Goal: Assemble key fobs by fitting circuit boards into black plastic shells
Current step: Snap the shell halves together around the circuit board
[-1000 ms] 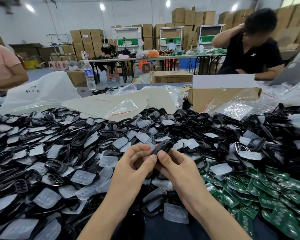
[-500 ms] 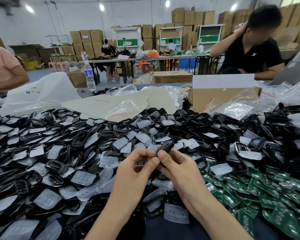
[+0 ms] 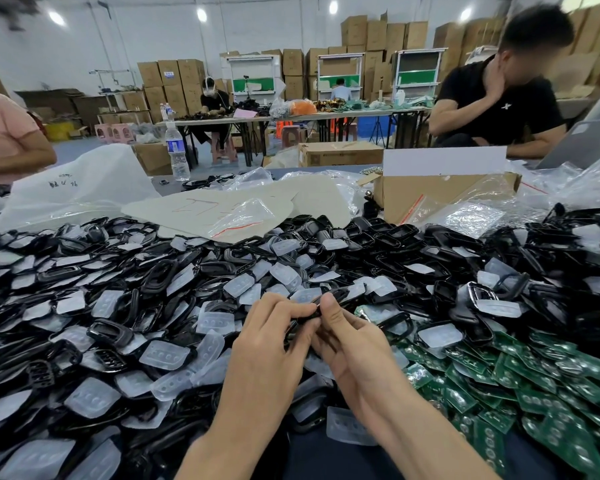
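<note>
Your left hand (image 3: 274,344) and right hand (image 3: 355,351) pinch one black shell (image 3: 338,295) between curled thumbs and fingertips, just above the heap; green circuit boards (image 3: 541,393) lie at your right. Beyond, loose shells (image 3: 160,278) and clear pads (image 3: 163,355) spread across the table; a cardboard box (image 3: 426,199) stands behind.

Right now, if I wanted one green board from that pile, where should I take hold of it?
Probably by its two long edges, pinched from above. The boards are thin flat cards lying overlapped and tilted, so edges stick up free while faces lie half covered. They sit by the right hand, which, with the left hand, now pinches a shell.
</note>
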`<state>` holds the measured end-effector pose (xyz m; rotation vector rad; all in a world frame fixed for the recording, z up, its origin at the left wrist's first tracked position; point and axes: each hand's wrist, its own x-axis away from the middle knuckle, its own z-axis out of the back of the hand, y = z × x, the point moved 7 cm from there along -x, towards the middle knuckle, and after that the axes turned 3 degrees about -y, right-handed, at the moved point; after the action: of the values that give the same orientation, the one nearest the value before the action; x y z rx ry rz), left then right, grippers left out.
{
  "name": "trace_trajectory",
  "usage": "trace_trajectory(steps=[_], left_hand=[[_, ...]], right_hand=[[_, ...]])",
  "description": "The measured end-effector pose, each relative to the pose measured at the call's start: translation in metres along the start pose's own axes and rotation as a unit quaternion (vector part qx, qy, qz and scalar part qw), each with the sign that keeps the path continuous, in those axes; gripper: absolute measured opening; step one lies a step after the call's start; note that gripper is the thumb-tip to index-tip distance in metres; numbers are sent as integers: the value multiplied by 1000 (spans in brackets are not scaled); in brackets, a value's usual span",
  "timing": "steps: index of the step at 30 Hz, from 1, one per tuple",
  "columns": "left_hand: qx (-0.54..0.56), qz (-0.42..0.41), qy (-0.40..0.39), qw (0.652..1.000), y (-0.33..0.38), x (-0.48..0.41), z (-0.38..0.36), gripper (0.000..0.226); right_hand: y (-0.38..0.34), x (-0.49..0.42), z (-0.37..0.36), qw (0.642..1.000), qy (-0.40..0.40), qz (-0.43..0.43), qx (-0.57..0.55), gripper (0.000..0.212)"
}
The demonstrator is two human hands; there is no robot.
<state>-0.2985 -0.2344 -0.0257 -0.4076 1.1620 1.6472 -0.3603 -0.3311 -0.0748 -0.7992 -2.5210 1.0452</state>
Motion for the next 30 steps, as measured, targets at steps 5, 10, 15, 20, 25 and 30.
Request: trace_trajectory(steps=[5, 10, 15, 20, 25, 30], left_hand=[[-10, -13, -1, 1000, 1, -1, 2, 12], [-31, -48, 21, 998, 7, -1, 3, 6], [-15, -35, 15, 999, 9, -2, 2, 9], [9, -9, 0, 1000, 8, -1, 2, 19], [11, -12, 20, 1000, 7, -1, 7, 16], [15, 4, 29, 999, 8, -1, 9, 19]], right_hand=[[0, 0, 1, 1000, 6, -4, 3, 38], [-2, -1, 1, 1000, 8, -4, 1, 35], [-5, 2, -3, 1000, -2, -9, -4, 24], [-3, 5, -7, 998, 10, -32, -49, 29], [-3, 5, -4, 996, 23, -59, -60, 39], [-2, 9, -6, 995, 29, -80, -47, 36]])
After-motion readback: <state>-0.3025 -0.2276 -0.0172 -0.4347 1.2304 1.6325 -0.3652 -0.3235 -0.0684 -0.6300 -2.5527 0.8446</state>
